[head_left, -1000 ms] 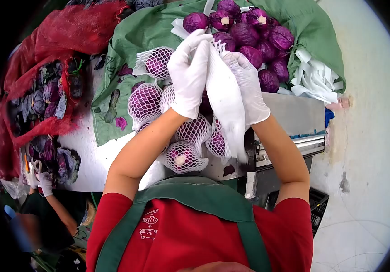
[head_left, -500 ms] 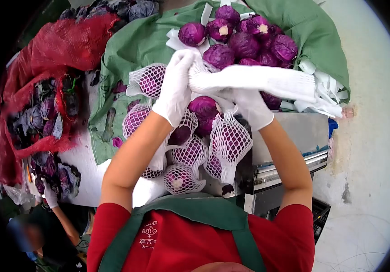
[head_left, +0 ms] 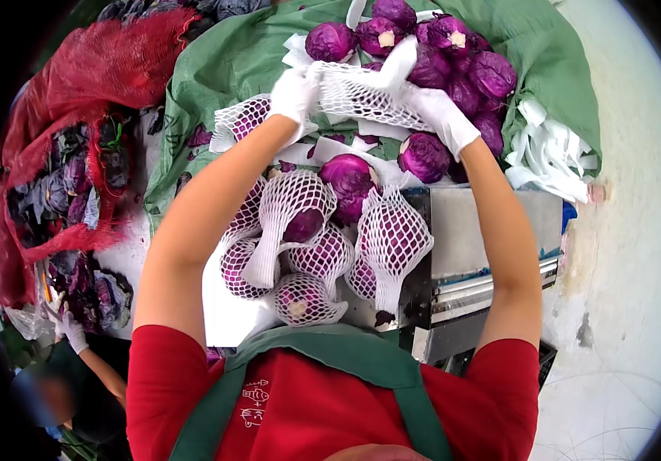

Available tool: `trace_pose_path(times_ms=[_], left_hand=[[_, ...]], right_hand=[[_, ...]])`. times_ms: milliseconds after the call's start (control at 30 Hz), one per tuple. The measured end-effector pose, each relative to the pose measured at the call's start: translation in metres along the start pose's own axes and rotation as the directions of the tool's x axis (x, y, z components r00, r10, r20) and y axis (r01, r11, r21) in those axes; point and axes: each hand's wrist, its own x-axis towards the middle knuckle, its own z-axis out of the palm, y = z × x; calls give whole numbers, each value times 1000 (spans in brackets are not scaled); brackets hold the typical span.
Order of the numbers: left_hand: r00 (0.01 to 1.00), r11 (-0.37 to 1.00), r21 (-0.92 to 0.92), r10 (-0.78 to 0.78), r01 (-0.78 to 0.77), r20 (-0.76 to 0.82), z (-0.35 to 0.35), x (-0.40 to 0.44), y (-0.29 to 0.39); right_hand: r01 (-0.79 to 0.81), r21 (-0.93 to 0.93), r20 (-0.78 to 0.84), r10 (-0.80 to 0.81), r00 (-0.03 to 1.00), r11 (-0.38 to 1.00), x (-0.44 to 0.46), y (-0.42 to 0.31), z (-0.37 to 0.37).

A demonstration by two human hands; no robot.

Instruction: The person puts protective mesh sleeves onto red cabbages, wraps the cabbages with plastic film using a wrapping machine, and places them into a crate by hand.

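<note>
A white foam net sleeve (head_left: 365,96) is stretched sideways between my two gloved hands. My left hand (head_left: 296,94) is closed on its left end. At the other end, my right hand (head_left: 434,104) grips the net, with part of the hand pointing upward. Below the sleeve lie a bare purple cabbage (head_left: 347,180) and another bare cabbage (head_left: 424,157). Several netted cabbages (head_left: 395,234) sit nearer my body, one with its cabbage partly out of the net (head_left: 297,203).
Bare cabbages (head_left: 492,74) are piled on a green cloth (head_left: 564,58). White net sleeves (head_left: 549,154) lie at the right, above a metal machine (head_left: 465,223). Left are a red mesh sack (head_left: 107,61) and a co-worker's gloved hand (head_left: 74,332).
The sleeve, bunched and hanging before, then swung right, is now opened out flat between my hands. My hands have moved apart.
</note>
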Motion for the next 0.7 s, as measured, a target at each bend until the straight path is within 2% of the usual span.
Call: trace_pose_path(times_ms=[33, 67, 100, 133, 167, 200, 233, 267, 300, 333, 367, 400, 433, 500, 533, 567, 600, 667, 700], left_hand=[[995, 996, -38, -78, 81, 68, 18, 14, -9], [983, 976, -127, -168, 177, 77, 21, 5, 16], [991, 990, -43, -130, 132, 37, 31, 14, 16], [986, 985, 43, -165, 164, 26, 48, 30, 6], [979, 972, 129, -202, 199, 14, 68, 46, -7], [954, 941, -157, -294, 298, 51, 86, 48, -18], [923, 823, -423, -366, 380, 117, 90, 40, -8], [763, 117, -755, -163, 645, 626, 93, 38, 4], [807, 274, -759, -216, 591, 550, 111, 46, -16], [863, 506, -700, -252, 504, 439, 127, 54, -38], [904, 698, -583, -244, 415, 351, 138, 60, -59], [938, 829, -461, -202, 317, 281, 147, 64, -72], [962, 893, -388, -145, 229, 232, 153, 65, -82], [977, 918, -356, -121, 177, 175, 136, 45, -59], [934, 818, -453, -277, 353, 227, 139, 46, -60], [939, 648, -680, -225, 343, 260, 144, 43, -60], [941, 416, -844, -172, 338, 291, 154, 42, -64], [969, 638, -730, -162, 245, 184, 80, 3, 10], [979, 662, -722, -129, 202, 155, 51, -14, 36]], right_hand=[[43, 106, -75, -35, 997, 993, 25, 11, -9], [-10, 50, -185, 19, 982, 999, 36, 10, -11], [-68, 3, -299, 65, 952, 998, 48, 8, -15], [-34, -129, -384, -18, 923, 991, 76, 27, -24], [-159, -312, -412, 17, 911, 937, 73, 16, -22], [-174, -530, -393, -59, 918, 830, 75, 16, -18], [-185, -716, -359, -127, 925, 673, 75, 11, -11], [-133, -739, -313, -162, 936, 661, 72, 10, -2], [-80, -759, -265, -194, 945, 646, 70, 3, 6], [-105, -767, -266, -166, 949, 633, 113, 46, 2], [-158, -743, -294, -105, 950, 651, 87, 16, 14], [-96, -703, -280, -150, 948, 705, 96, 26, 13], [-34, -656, -271, -194, 943, 754, 108, 42, 13], [145, -672, -240, -399, 885, 726, 120, 68, 17], [113, -532, -258, -287, 922, 839, 122, 65, 19], [75, -719, -276, -383, 881, 691, 119, 67, 22], [61, -623, -362, -357, 861, 780, 97, 47, 28], [-3, -426, -491, -229, 840, 905, 31, -23, 43], [129, -455, -461, -357, 812, 881, 20, -29, 41]])
